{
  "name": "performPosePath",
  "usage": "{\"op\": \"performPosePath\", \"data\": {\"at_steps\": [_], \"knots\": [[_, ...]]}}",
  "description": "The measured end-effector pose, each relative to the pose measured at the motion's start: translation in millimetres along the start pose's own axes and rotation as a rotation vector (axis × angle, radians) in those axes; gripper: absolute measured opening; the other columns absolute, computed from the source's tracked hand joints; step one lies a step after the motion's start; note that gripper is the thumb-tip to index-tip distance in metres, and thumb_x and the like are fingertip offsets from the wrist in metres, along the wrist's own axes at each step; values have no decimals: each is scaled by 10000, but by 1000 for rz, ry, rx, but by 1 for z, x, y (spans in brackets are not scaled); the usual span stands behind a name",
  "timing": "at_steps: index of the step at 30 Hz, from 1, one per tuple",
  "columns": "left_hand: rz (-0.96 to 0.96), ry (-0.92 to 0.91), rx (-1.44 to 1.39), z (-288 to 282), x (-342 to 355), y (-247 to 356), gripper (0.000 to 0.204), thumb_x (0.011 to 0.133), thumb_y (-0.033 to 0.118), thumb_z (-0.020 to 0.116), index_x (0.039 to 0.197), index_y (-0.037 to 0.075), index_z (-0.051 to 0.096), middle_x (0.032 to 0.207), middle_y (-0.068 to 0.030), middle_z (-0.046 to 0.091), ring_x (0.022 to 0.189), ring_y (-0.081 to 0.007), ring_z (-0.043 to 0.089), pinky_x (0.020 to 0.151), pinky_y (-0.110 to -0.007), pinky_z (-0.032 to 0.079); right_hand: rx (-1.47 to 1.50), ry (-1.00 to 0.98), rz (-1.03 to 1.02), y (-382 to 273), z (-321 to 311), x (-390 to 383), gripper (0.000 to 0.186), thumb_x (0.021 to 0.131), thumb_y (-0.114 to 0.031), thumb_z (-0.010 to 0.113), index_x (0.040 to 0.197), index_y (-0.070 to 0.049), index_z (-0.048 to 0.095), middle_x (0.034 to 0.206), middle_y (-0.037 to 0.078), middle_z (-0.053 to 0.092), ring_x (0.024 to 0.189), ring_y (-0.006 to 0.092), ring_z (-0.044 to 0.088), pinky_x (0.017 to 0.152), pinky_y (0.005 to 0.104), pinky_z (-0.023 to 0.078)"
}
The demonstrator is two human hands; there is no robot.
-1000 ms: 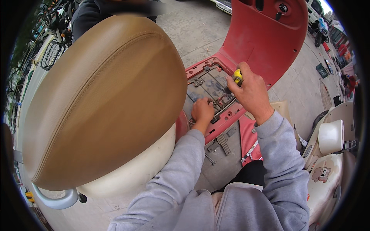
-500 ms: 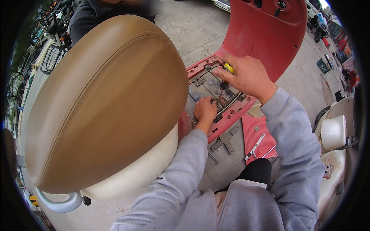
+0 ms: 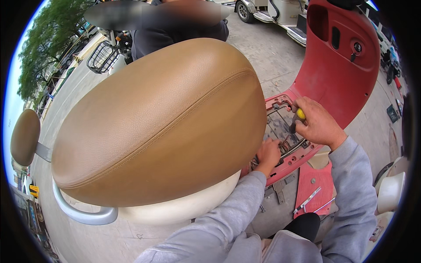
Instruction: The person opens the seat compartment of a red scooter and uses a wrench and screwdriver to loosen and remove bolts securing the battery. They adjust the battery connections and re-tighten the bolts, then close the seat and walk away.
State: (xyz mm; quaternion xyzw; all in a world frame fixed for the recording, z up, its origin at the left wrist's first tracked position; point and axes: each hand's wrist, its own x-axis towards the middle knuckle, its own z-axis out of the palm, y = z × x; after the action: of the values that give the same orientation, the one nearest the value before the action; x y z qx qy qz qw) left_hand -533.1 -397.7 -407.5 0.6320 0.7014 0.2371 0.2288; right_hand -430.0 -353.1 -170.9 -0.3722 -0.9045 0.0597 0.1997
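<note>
My right hand [image 3: 316,123] grips a screwdriver with a yellow-and-black handle [image 3: 300,114] over the opened floorboard compartment of a red scooter [image 3: 333,83], where dark battery blocks [image 3: 278,123] and wires show. Lower and to the left, my left hand [image 3: 267,155] has its fingers curled among the wires beside the compartment; what they pinch is too small to make out. A large tan padded seat [image 3: 162,122] on a cream body [image 3: 184,206] stands just left of both hands and hides part of the compartment.
Another person in dark clothing [image 3: 175,39] is behind the seat. A red ribbed panel [image 3: 313,177] with silver tools [image 3: 307,201] lies below the scooter. A backrest [image 3: 24,136] and grab handle [image 3: 87,215] jut out left. Cream scooter parts [image 3: 390,193] stand right; a wheeled vehicle [image 3: 245,11] is behind.
My view has swung, so the seat and scooter appear further right and lower, and the backrest now shows. Both hands remain at the compartment, the right still on the screwdriver.
</note>
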Motion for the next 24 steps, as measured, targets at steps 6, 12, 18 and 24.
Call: {"op": "performPosePath", "data": {"at_steps": [6,12,18,24], "knots": [[11,27,2,6,2,-3,208,826,152,612,1001,230,693,975,-61,612,975,-292,587,784,-427,495,-146,-310,367,7,0,-4,256,766,-192,624,952,-28,562,818,186,624,816,376,604,664,475,462],[24,22,-9,6,1,-4,237,828,140,591,1006,259,693,964,-53,600,990,-274,580,771,-420,498,117,40,10,4,6,-3,227,794,-215,647,919,-35,585,753,172,633,747,389,615,655,484,466],[31,48,6,2,1,-3,198,846,161,585,996,237,689,955,-56,602,969,-284,585,763,-428,505,-31,-212,281,6,-2,-5,274,776,-212,614,956,-11,565,825,201,634,809,408,608,700,489,465],[53,7,-8,0,0,-3,214,844,149,592,1008,238,698,971,-58,610,976,-281,588,767,-430,505,-39,-176,280,18,4,-11,288,771,-219,610,958,-6,564,852,196,632,845,393,612,708,489,470]]}}
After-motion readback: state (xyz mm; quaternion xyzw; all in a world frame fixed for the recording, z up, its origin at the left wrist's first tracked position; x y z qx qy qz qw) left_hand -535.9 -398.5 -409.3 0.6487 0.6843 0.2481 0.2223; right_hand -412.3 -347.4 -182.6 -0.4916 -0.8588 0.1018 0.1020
